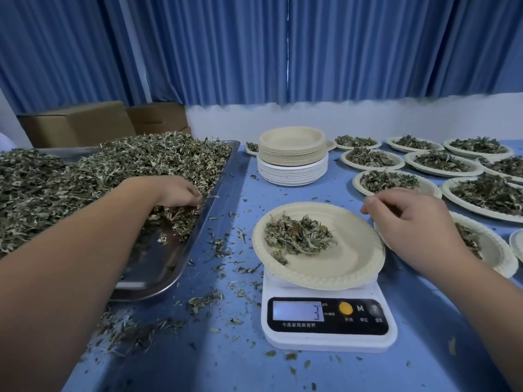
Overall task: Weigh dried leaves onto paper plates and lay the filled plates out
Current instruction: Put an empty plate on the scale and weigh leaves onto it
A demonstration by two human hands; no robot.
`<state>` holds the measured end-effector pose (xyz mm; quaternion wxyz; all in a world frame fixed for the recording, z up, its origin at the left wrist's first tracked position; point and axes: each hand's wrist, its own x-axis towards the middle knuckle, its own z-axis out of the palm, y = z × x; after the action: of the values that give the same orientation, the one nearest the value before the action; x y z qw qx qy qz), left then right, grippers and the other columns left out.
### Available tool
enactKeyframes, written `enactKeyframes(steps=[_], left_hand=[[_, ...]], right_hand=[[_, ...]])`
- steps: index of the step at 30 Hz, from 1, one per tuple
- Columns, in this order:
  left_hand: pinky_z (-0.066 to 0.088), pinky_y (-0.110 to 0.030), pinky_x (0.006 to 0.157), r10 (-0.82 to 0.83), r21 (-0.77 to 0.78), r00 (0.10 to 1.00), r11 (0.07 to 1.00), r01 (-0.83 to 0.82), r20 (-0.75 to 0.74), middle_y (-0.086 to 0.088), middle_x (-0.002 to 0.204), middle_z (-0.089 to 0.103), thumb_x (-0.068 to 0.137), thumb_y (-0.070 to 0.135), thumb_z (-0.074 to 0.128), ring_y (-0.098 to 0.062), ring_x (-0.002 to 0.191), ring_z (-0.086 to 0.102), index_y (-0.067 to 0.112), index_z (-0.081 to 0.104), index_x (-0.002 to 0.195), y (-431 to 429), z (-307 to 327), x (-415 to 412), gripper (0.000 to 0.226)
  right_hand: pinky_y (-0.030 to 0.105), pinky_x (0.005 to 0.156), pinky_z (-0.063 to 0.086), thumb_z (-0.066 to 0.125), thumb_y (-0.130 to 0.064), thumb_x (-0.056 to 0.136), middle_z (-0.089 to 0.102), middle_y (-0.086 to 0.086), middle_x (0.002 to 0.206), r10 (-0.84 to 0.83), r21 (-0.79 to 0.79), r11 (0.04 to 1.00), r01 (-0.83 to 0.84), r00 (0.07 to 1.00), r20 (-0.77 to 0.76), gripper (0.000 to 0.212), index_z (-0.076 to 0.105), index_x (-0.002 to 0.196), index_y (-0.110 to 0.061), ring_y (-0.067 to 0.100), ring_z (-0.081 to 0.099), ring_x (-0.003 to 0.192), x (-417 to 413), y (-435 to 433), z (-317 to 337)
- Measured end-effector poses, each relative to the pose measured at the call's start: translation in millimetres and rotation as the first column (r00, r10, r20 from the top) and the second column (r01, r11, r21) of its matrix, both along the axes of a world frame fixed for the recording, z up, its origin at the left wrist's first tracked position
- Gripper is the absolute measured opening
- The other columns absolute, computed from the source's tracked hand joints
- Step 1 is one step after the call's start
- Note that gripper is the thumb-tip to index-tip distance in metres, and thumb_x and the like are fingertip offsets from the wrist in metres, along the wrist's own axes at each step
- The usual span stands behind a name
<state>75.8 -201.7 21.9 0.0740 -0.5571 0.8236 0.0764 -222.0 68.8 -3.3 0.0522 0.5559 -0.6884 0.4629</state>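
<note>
The left hand (181,193) curls its fingers into the dried leaves (113,171) in the tray (158,267) left of the scale (328,339), seemingly gripping a pinch; leaves hide the fingertips. The right hand (410,219), loosely curled and empty, hovers just right of the scale's paper plate (339,267). The display (297,311) reads 3, so drop small pinches at the plate's centre.
</note>
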Motion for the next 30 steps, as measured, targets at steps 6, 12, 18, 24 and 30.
enactKeyframes(steps=[6, 12, 18, 24, 30], left_hand=[[0.038, -0.038, 0.104, -0.009, -0.096, 0.994, 0.995, -0.002, -0.111, -0.010, 0.142, 0.050, 0.101, 0.050, 0.033, -0.027, 0.124, 0.050, 0.016, 0.051, 0.138, 40.3, 20.1, 1.8, 0.053], [0.020, -0.042, 0.116, 0.052, 0.166, 0.991, 0.986, -0.031, -0.124, -0.004, 0.158, 0.025, 0.077, 0.075, 0.003, -0.026, 0.145, 0.025, 0.019, 0.032, 0.150, 112.9, 16.6, 5.4, 0.097], [0.042, -0.037, 0.101, 0.091, -0.038, 0.976, 0.994, -0.100, -0.198, -0.013, 0.149, 0.042, 0.075, 0.077, -0.001, -0.030, 0.117, 0.058, 0.014, 0.037, 0.147, 143.9, 15.7, 18.3, 0.103], [0.028, -0.032, 0.108, 0.086, 0.127, 0.973, 0.990, -0.059, -0.215, -0.003, 0.150, 0.041, 0.079, 0.076, 0.000, -0.022, 0.137, 0.037, 0.027, 0.040, 0.145, 160.2, -6.3, 26.2, 0.091], [0.036, -0.031, 0.091, 0.080, -0.043, 0.954, 0.994, -0.096, -0.287, 0.000, 0.135, 0.056, 0.071, 0.081, 0.007, -0.022, 0.120, 0.051, 0.027, 0.054, 0.134, 166.9, -1.4, 44.4, 0.096]], right_hand=[[0.021, 0.065, 0.036, 0.057, -0.019, 0.092, 0.067, -0.002, 0.076, 0.015, 0.003, 1.000, -0.015, 1.000, 0.013, 0.024, 0.073, 0.075, -0.012, 0.014, 0.057, 0.076, 1.9, 1.5, 1.5], [0.005, 0.062, 0.034, 0.057, -0.019, 0.093, 0.065, -0.007, 0.074, 0.024, 0.016, 1.000, -0.024, 1.000, 0.001, 0.024, 0.073, 0.076, -0.014, 0.006, 0.056, 0.075, 4.5, 3.9, 2.3], [0.004, 0.055, 0.033, 0.056, -0.017, 0.093, 0.062, -0.015, 0.067, 0.030, 0.008, 1.000, -0.030, 0.999, 0.036, 0.025, 0.071, 0.073, -0.016, -0.008, 0.053, 0.063, 6.6, 7.4, 3.7], [0.004, 0.054, 0.033, 0.056, -0.017, 0.093, 0.063, -0.017, 0.073, 0.019, 0.007, 1.000, -0.019, 1.000, 0.010, 0.024, 0.072, 0.076, -0.018, -0.011, 0.052, 0.060, 8.7, 9.3, 5.4], [0.006, 0.051, 0.033, 0.056, -0.019, 0.093, 0.062, -0.014, 0.067, -0.008, 0.008, 1.000, 0.008, 1.000, -0.018, 0.024, 0.071, 0.074, -0.019, -0.007, 0.052, 0.057, 8.1, 9.2, 5.3]])
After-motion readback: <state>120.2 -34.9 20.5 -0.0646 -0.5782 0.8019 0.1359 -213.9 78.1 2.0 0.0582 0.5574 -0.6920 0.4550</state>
